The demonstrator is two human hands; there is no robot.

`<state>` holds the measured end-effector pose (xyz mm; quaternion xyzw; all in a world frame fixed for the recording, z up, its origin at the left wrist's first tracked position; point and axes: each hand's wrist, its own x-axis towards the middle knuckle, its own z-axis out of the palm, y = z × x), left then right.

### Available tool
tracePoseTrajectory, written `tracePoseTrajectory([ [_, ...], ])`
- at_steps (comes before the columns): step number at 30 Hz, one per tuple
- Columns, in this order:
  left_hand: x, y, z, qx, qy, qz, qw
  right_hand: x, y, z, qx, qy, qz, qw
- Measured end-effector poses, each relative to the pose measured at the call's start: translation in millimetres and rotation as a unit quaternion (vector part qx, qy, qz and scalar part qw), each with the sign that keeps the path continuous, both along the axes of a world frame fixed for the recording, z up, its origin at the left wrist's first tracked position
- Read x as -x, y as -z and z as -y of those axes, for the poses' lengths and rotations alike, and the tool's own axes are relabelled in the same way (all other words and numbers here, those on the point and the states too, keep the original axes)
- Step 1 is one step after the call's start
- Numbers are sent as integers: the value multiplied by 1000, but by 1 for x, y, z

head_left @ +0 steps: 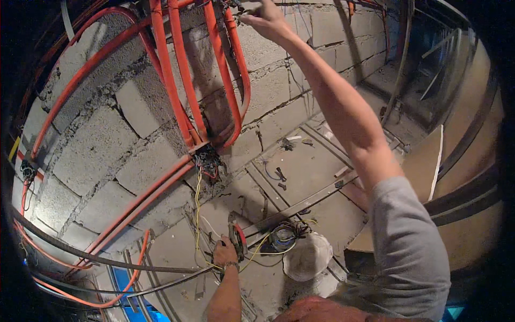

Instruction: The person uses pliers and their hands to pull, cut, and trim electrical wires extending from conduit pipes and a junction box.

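Below and right of the wall box (208, 159), our left hand (225, 254) is curled around a plier-like tool (240, 234); the tool shows bright red and dark parts, its dark head tilted up toward the box; its finer details are too small for us to tell; a thin yellow wire (198, 204) hangs from the box; well above the box, beside the orange conduits (167, 53), our right hand (268, 20) is at dark wiring (233, 6); whether its fingers pinch any, we cannot tell.
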<state>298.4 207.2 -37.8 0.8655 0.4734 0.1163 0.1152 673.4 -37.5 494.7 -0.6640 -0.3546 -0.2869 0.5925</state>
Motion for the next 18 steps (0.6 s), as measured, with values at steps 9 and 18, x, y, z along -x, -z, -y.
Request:
tracePoseTrajectory([
  [9,-4,0,4,-38,13,14,999,-55,-92,7,-45,-41,105,993],
  [18,8,52,-24,-120,105,85,984,-16,-146,-52,72,96,56,991],
])
